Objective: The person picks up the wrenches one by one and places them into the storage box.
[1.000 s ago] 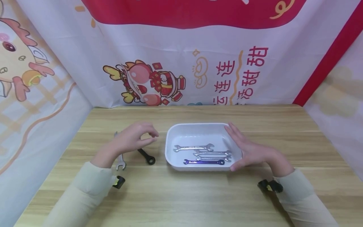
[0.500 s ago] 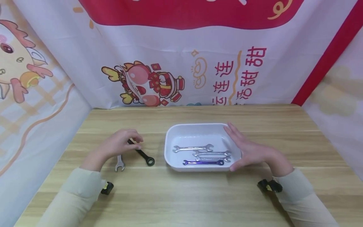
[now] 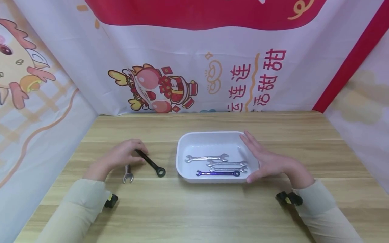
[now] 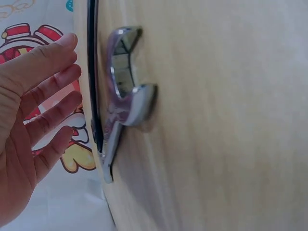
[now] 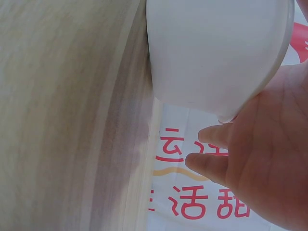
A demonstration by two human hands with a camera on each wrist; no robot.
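My left hand (image 3: pixel 126 153) hovers over the left of the table, its fingers loosely bent beside a black ratcheting wrench (image 3: pixel 149 161). In the left wrist view, a gap shows between these fingers and the black wrench (image 4: pixel 93 72). A silver open-end wrench (image 3: pixel 128 173) lies partly hidden under the same hand. My right hand (image 3: pixel 270 165) rests against the right end of a white tray (image 3: pixel 212 181), thumb at the front corner and fingers spread towards the back rim. Inside the tray lie silver wrenches (image 3: pixel 207 158) and a purple wrench (image 3: pixel 218 173).
The wood-grain table (image 3: pixel 194 209) runs back to a printed white cloth (image 3: pixel 209 44). Another cloth wall (image 3: pixel 85 101) borders the left side. Dark wrist cameras sit at both cuffs.
My left hand has drawn back leftwards from near the tray and come down by the black wrench. The right hand and the tray have stayed in place.
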